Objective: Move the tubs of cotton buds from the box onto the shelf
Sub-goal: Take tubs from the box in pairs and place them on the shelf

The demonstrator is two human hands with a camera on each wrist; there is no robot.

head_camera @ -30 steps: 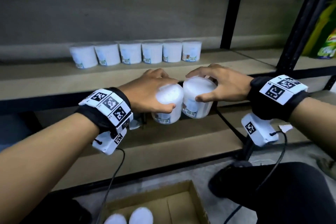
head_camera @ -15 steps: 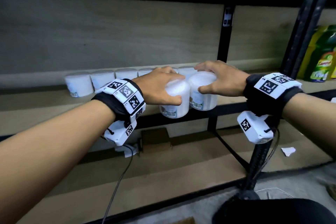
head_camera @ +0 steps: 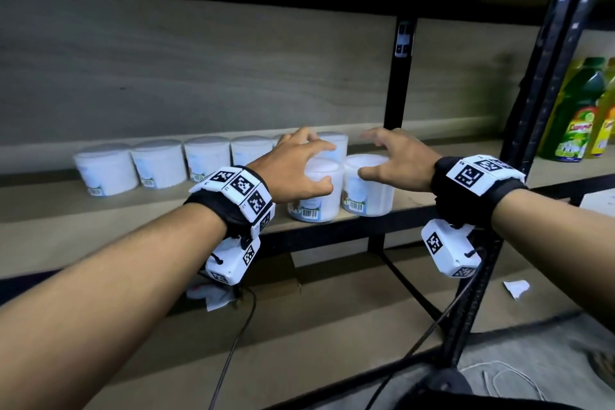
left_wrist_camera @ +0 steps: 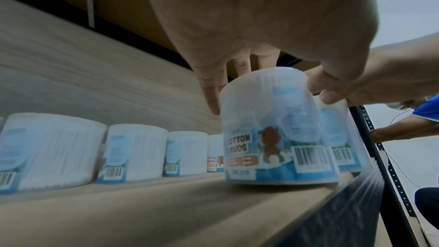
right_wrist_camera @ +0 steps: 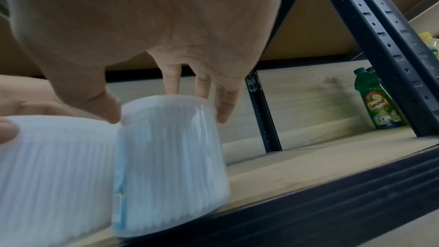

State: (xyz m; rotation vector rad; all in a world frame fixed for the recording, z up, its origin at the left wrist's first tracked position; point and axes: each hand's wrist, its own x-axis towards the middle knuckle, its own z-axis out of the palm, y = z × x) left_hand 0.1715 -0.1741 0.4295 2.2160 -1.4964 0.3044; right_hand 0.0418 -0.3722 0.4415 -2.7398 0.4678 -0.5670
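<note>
Two white tubs of cotton buds stand side by side at the front edge of the wooden shelf point(head_camera: 133, 230). My left hand point(head_camera: 312, 163) grips the left tub point(head_camera: 316, 200) point(left_wrist_camera: 273, 129) from above, thumb on its front and fingers behind. My right hand point(head_camera: 382, 156) hovers over the right tub point(head_camera: 369, 196) point(right_wrist_camera: 171, 147) with its fingers spread and lifted; the thumb just touches the rim. A row of several more tubs point(head_camera: 159, 166) stands along the back of the shelf. The box is out of view.
A black upright post point(head_camera: 397, 76) stands behind the tubs and a slanted front post point(head_camera: 532, 110) on the right. Green and yellow bottles point(head_camera: 572, 116) stand in the bay to the right. A lower shelf and cables lie below.
Both hands carried their tubs up and forward and set them down on the shelf's front edge. My right hand's fingers have spread off its tub.
</note>
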